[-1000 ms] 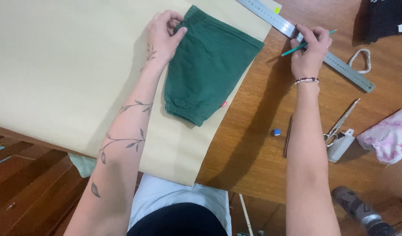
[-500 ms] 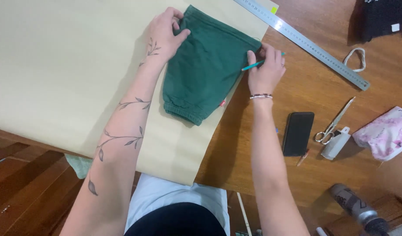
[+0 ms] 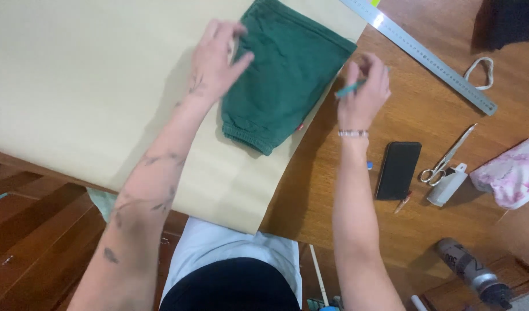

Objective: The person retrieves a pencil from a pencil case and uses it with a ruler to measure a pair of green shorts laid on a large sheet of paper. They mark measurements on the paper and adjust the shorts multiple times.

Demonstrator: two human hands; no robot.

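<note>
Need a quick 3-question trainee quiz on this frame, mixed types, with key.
1. True or false: the left hand rests on the green garment.
2. What does the right hand hold? A) scissors B) teal pencil C) phone
3. Fill in: the garment lies on a sheet of ____ paper.

Key:
1. True.
2. B, the teal pencil; the scissors and black phone lie on the wooden table.
3. Beige; the paper covers the table's left part.

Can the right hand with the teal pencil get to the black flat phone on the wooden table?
Probably yes. The right hand is just above the black flat phone, with only bare wooden table between them, though it already holds a teal pencil.
</note>
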